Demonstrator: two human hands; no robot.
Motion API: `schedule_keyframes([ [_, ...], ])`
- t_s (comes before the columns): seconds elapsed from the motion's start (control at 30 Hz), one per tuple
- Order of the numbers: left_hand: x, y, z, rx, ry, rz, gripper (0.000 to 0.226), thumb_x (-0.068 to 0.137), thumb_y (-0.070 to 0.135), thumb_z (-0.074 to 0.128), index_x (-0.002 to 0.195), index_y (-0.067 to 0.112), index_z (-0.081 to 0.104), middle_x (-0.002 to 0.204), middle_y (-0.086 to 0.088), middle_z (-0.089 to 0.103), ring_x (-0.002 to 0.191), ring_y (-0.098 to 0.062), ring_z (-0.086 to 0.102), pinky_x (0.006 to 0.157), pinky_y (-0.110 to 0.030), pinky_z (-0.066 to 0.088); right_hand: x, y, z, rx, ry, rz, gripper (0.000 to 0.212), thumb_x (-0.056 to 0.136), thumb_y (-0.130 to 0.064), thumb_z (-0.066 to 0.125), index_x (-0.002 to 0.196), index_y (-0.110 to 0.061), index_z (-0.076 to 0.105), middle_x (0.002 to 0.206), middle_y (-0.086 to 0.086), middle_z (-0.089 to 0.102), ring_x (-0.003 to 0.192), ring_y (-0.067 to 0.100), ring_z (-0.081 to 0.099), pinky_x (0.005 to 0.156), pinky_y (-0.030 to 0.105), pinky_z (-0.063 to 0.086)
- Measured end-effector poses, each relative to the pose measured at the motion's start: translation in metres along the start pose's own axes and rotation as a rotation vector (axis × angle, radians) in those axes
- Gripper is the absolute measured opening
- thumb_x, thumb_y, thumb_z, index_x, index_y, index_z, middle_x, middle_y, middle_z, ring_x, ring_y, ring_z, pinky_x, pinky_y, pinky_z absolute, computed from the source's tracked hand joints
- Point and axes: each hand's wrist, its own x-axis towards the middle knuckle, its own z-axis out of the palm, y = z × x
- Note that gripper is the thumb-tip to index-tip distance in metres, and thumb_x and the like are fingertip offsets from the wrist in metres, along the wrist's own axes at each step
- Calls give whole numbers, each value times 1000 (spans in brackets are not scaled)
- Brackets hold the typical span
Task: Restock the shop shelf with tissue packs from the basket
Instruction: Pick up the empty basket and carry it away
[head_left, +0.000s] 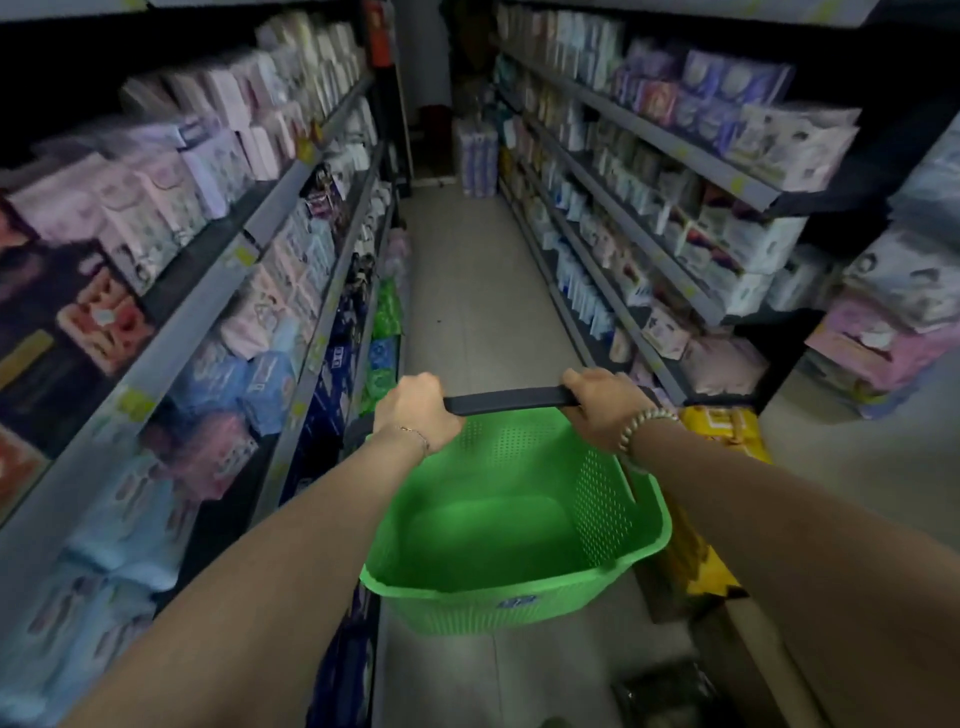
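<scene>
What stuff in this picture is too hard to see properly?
Head view:
- Printing on the pastel packs on the left shelves: smeared by motion blur.
- Fingertips of the left hand and right hand: curled under the black basket handle.
- Yellow pack: partly behind the green perforated plastic basket and the right arm.
- Dark object on the floor: too dim to identify.

One basket (519, 603); two hands (415, 413) (605, 408)

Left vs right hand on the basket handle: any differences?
The left hand grips the handle at its left end; the right hand grips its right end. The left wrist wears a thin chain, the right a beaded bracelet. Both hands curl round the black handle of the empty green basket.
</scene>
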Motion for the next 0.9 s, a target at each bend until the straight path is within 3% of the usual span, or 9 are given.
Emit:
schedule_keyframes([
  [0.3, 195, 10, -1, 13, 3, -21, 18, 76, 29, 68, 86, 15, 65, 77, -3, 61, 71, -23, 62, 58, -29, 50, 181, 69, 7, -15, 35, -49, 22, 95, -30, 45, 108, -13, 45, 109, 9, 57, 102, 27, 53, 89, 37, 37],
  [0.43, 276, 20, -4, 24, -33, -15, 19, 75, 30, 68, 86, 15, 64, 76, -3, 62, 71, -24, 64, 65, -35, 58, 256, 104, 5, -13, 19, -80, 22, 95, -31, 46, 109, -13, 46, 111, 9, 57, 104, 27, 52, 90, 35, 37],
  [0.9, 562, 12, -13, -15, -57, 58, 17, 80, 25, 70, 85, 13, 59, 81, -7, 62, 76, -26, 63, 67, -37, 57, 530, 187, 8, -34, 41, -73, 24, 94, -31, 46, 108, -12, 45, 112, 11, 56, 105, 30, 52, 89, 39, 37],
])
